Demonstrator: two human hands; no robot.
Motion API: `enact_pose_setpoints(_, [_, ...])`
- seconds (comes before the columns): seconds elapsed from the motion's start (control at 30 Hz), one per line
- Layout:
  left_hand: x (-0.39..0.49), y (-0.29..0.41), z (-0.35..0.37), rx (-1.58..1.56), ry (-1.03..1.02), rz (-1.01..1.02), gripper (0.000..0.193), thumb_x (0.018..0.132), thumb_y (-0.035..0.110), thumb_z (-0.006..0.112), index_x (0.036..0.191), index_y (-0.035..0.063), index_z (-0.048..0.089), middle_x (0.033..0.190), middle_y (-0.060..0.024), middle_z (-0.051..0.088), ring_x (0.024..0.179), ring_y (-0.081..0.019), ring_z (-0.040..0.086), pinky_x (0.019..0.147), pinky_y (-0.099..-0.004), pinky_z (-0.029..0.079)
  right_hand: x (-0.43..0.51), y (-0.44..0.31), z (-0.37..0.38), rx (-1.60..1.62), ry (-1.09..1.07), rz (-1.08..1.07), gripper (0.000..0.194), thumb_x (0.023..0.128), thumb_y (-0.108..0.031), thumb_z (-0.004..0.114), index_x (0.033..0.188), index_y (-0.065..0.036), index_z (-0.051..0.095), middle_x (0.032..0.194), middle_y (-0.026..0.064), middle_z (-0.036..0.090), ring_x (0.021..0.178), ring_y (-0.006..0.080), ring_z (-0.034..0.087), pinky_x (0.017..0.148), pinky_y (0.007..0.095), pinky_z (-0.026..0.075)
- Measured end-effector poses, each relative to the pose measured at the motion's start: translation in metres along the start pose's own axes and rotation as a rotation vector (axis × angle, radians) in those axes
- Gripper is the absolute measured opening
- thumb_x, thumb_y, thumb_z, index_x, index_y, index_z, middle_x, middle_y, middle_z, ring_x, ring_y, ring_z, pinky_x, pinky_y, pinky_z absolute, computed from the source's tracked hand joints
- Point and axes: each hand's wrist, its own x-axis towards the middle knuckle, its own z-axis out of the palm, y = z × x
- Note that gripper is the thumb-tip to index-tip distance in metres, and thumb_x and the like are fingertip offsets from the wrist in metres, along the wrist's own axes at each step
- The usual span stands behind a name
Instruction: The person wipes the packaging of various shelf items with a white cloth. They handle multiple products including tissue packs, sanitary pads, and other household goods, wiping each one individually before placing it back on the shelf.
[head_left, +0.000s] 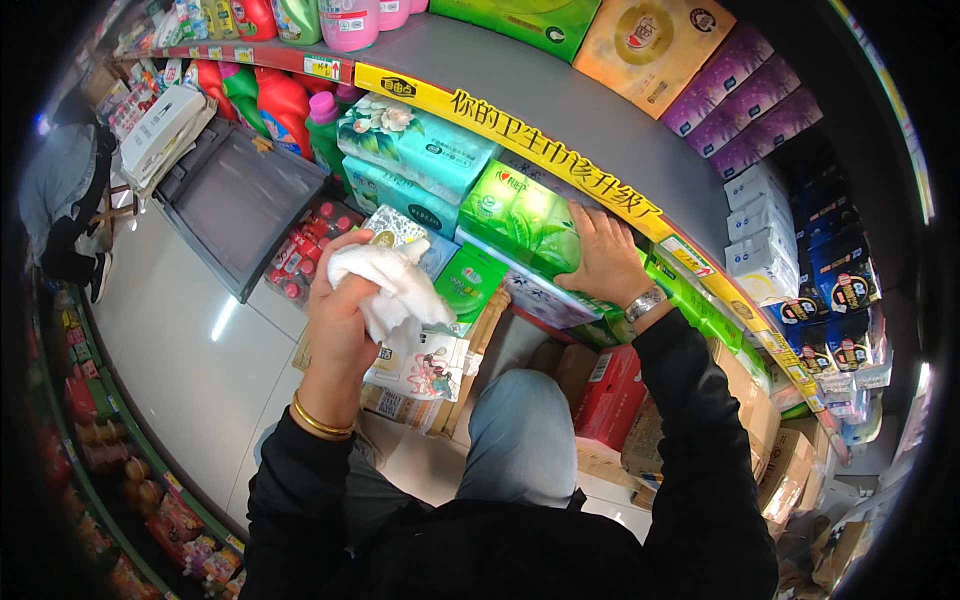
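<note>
A crumpled white cloth (390, 289) is bunched in my left hand (341, 307), raised in front of the shelf. My right hand (611, 259) spans the right end of a green tissue pack (521, 214), fingers over its top and thumb at its lower front edge. That pack lies on a white-and-purple pack (544, 300) under the shelf edge. Left of it, turquoise packs with a flower print (416, 142) are stacked. Below the cloth, a green box (469, 285) and a white pack with a drawn figure (427, 371) rest on a cardboard carton (480, 337).
A grey plastic crate (240, 202) and shrink-wrapped red bottles (307, 247) stand to the left. Detergent bottles (281, 105) line the lower shelf. The upper shelf (487, 75) has a yellow edge strip. Cartons (780, 472) crowd the right. Another person (60, 195) is at far left.
</note>
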Motion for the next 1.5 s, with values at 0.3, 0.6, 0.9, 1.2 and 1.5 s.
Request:
enact_pose_setpoints(0.3, [-0.006, -0.040, -0.003, 0.236, -0.118, -0.341, 0.051, 0.086, 0.016, 0.072, 0.129, 0.0017, 0.049, 0.101, -0.0093, 0.063, 0.093, -0.0178, 0.064, 0.077, -0.0306, 0.053, -0.029, -0.056, -0.032, 0.226, 0.276, -0.205, 0.101, 0.057, -0.031, 0.087, 0.142, -0.003, 0.041, 0.120, 0.0213, 0.049, 0.109, 0.0377, 0.050, 0.096, 0.0469, 0.043])
enact_pose_setpoints(0.6, [-0.016, -0.043, 0.028, -0.148, -0.227, -0.272, 0.063, 0.083, 0.009, 0.069, 0.140, -0.0006, 0.043, 0.129, -0.0144, 0.057, 0.118, -0.0280, 0.059, 0.100, -0.0422, 0.050, -0.043, -0.069, -0.090, 0.445, 0.113, -0.236, 0.089, 0.066, -0.039, 0.085, 0.136, 0.000, 0.047, 0.119, 0.0212, 0.058, 0.105, 0.0359, 0.060, 0.090, 0.0424, 0.048])
enact_pose_setpoints(0.9, [-0.018, -0.027, 0.024, 0.196, -0.351, -0.200, 0.066, 0.074, 0.009, 0.080, 0.133, 0.0017, 0.052, 0.125, -0.0112, 0.062, 0.109, -0.0179, 0.059, 0.095, -0.0326, 0.049, 0.001, -0.012, -0.176, 0.056, 0.493, -0.360, 0.065, 0.061, -0.012, 0.087, 0.121, -0.005, 0.062, 0.100, 0.0155, 0.068, 0.093, 0.0338, 0.065, 0.081, 0.0408, 0.053])
enact_pose_setpoints(1.2, [-0.018, -0.024, 0.030, 0.168, -0.318, -0.246, 0.048, 0.079, 0.008, 0.074, 0.123, 0.0016, 0.057, 0.116, -0.0096, 0.065, 0.106, -0.0164, 0.060, 0.095, -0.0313, 0.048, 0.067, 0.168, -0.146, -0.141, 0.385, 0.162, 0.061, 0.075, -0.033, 0.080, 0.130, -0.015, 0.059, 0.125, 0.0124, 0.062, 0.114, 0.0332, 0.059, 0.095, 0.0445, 0.048])
enact_pose_setpoints(1.5, [-0.018, -0.023, 0.027, 0.194, -0.299, -0.206, 0.045, 0.080, 0.009, 0.074, 0.121, 0.0015, 0.058, 0.113, -0.0091, 0.067, 0.103, -0.0156, 0.060, 0.092, -0.0299, 0.048, 0.087, 0.125, -0.106, -0.422, 0.508, 0.210, 0.069, 0.079, -0.033, 0.076, 0.141, -0.021, 0.048, 0.132, 0.0040, 0.055, 0.123, 0.0276, 0.053, 0.100, 0.0492, 0.043])
